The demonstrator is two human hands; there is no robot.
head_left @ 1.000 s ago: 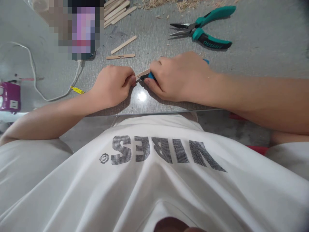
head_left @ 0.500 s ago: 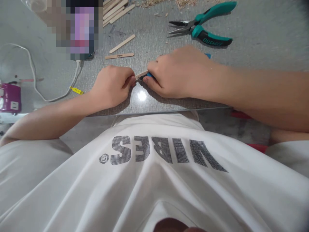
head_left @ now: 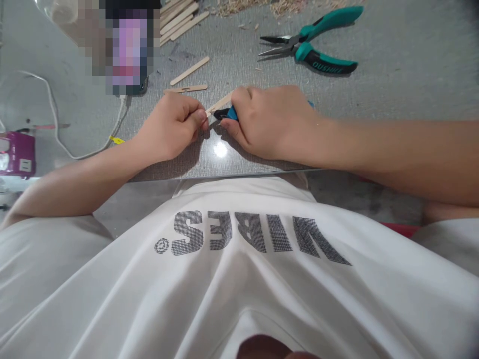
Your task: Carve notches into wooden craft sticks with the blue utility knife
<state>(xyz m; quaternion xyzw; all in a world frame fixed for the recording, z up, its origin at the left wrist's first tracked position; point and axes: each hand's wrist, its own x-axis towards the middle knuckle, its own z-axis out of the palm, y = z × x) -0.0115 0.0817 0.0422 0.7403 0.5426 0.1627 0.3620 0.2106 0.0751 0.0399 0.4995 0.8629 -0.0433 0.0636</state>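
Observation:
My left hand (head_left: 174, 124) pinches one end of a wooden craft stick (head_left: 221, 102) between thumb and fingers, just above the table's near edge. A small notch shows in the stick close to my left fingertips. My right hand (head_left: 275, 119) is wrapped around a blue utility knife (head_left: 232, 113) with a black front end, which points left at the notch. The far end of the stick passes behind my right fingers. On the table beyond my left hand lie a notched craft stick (head_left: 192, 88) and a plain craft stick (head_left: 189, 71).
Long-nose pliers (head_left: 292, 46) with green and black handles lie open at the back right. Wood shavings (head_left: 258, 7) and a pile of craft sticks (head_left: 183, 21) are at the back. A phone (head_left: 129, 55) with a white cable (head_left: 56, 127) and a purple box (head_left: 19, 153) stand left.
The stick has tilted up and more of it shows between my hands. My left fingers have rolled so the thumb shows, and the knife tip sits slightly away from the stick.

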